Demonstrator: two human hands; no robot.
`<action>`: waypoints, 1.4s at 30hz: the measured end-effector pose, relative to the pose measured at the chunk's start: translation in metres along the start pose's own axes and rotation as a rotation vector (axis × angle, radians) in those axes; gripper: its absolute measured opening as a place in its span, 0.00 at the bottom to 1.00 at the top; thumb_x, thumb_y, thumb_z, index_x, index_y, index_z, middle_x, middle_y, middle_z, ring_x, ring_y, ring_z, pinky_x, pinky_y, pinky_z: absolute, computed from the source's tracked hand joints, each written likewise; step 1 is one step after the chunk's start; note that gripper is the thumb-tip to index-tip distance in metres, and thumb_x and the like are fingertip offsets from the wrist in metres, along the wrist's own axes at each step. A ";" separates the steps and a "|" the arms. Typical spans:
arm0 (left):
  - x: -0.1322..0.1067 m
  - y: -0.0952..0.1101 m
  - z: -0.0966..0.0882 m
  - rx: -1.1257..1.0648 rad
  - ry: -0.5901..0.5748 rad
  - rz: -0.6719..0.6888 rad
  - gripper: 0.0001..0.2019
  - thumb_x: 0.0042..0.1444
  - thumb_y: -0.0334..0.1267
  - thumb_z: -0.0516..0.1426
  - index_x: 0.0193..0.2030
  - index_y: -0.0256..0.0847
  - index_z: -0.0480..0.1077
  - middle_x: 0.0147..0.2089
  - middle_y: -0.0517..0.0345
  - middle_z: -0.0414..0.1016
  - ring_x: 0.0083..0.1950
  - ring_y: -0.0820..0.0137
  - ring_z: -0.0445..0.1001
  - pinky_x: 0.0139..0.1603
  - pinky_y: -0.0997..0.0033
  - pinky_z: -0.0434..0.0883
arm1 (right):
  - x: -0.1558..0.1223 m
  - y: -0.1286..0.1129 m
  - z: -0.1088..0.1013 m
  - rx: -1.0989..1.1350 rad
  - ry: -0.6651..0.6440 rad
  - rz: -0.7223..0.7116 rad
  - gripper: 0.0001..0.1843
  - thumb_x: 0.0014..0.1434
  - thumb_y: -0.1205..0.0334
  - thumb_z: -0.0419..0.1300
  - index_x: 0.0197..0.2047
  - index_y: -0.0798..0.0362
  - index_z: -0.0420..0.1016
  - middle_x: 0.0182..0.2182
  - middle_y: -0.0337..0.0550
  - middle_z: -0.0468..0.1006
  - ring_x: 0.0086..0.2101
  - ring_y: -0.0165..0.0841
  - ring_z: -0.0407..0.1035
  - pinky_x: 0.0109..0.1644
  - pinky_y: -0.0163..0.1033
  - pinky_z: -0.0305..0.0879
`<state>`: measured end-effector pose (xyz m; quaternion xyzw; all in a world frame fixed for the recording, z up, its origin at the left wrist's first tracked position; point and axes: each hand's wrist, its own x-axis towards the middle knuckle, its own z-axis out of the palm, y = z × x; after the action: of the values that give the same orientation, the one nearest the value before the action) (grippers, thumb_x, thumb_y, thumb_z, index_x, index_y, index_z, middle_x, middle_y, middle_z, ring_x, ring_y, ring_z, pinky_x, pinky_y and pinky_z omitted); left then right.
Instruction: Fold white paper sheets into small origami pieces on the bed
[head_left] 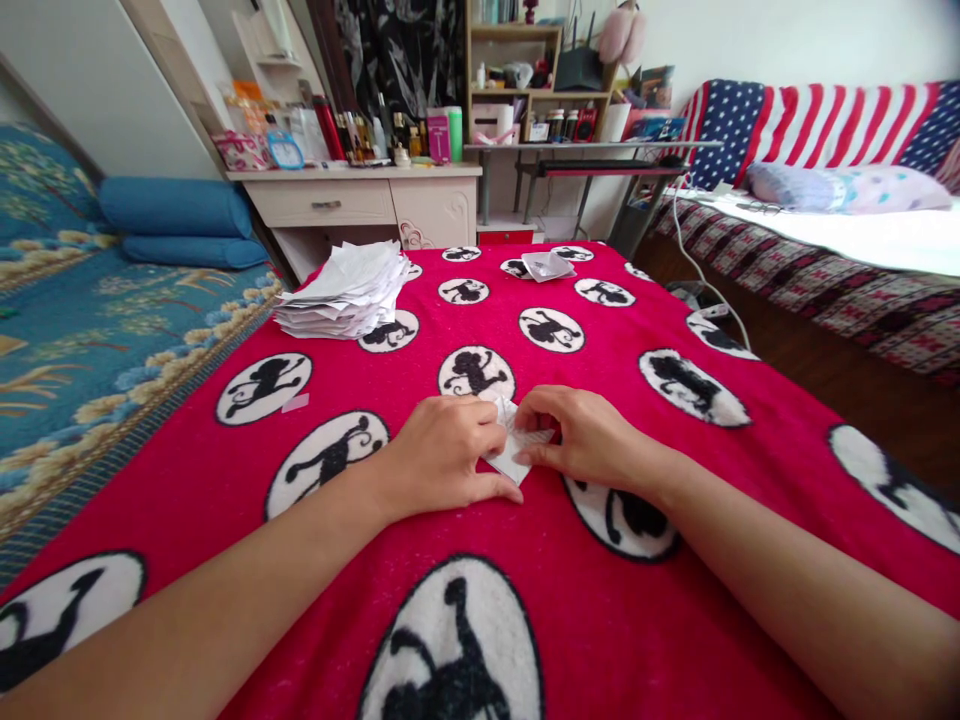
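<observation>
A small piece of folded white paper (510, 463) lies on the red blanket (450, 535) between my two hands. My left hand (457, 450) presses on its left side, fingers curled over the edge and thumb stretched along the near corner. On the other side, my right hand (574, 432) pinches a flap of the paper between thumb and fingers. Part of the paper is hidden under the fingers. Farther off at the left stands a stack of white paper sheets (349, 290). Toward the far edge lies a small folded paper piece (547, 266).
A small pale scrap (295, 402) lies on the blanket at left. Beyond the far edge stand a white cabinet (360, 200) crowded with bottles and a desk with shelves (517, 90). A blue sofa (135, 300) flanks the left; a bed (825, 235) flanks the right. A white cable (705, 250) hangs there.
</observation>
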<state>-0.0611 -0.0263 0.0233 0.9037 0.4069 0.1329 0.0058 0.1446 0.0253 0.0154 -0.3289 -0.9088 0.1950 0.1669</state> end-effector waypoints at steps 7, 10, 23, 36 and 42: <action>-0.002 0.021 -0.001 0.232 -0.014 0.095 0.14 0.59 0.48 0.54 0.36 0.39 0.71 0.34 0.55 0.73 0.36 0.63 0.73 0.30 0.66 0.63 | 0.002 0.003 0.003 0.060 0.019 0.085 0.06 0.52 0.65 0.61 0.36 0.53 0.74 0.27 0.38 0.75 0.27 0.28 0.66 0.29 0.32 0.55; -0.002 0.033 0.000 0.284 -0.017 0.124 0.07 0.59 0.38 0.54 0.36 0.37 0.70 0.30 0.53 0.73 0.32 0.62 0.74 0.26 0.65 0.64 | 0.003 0.005 0.005 0.145 0.033 0.100 0.05 0.55 0.63 0.59 0.35 0.54 0.74 0.25 0.38 0.75 0.25 0.28 0.66 0.28 0.32 0.55; -0.003 0.062 0.014 0.427 0.123 0.140 0.07 0.51 0.24 0.53 0.35 0.33 0.72 0.23 0.52 0.70 0.21 0.66 0.69 0.16 0.71 0.60 | -0.001 0.010 -0.014 0.289 -0.156 -0.105 0.18 0.47 0.72 0.63 0.44 0.55 0.75 0.40 0.44 0.74 0.37 0.32 0.68 0.40 0.35 0.65; 0.000 0.058 0.005 0.358 -0.018 -0.112 0.06 0.57 0.28 0.52 0.37 0.38 0.69 0.28 0.53 0.72 0.26 0.63 0.75 0.21 0.70 0.67 | 0.002 0.016 -0.004 0.151 0.017 -0.290 0.09 0.59 0.69 0.57 0.42 0.54 0.75 0.39 0.47 0.74 0.41 0.35 0.68 0.46 0.40 0.65; 0.001 0.035 -0.004 0.206 0.138 -0.201 0.10 0.60 0.28 0.50 0.42 0.39 0.70 0.31 0.54 0.75 0.30 0.66 0.77 0.27 0.72 0.70 | 0.005 0.008 -0.001 0.172 0.297 -0.258 0.08 0.61 0.65 0.56 0.44 0.51 0.72 0.43 0.48 0.74 0.47 0.37 0.67 0.53 0.44 0.63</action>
<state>-0.0359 -0.0489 0.0316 0.8429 0.5063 0.1510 -0.1018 0.1452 0.0346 0.0133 -0.2195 -0.8889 0.1981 0.3499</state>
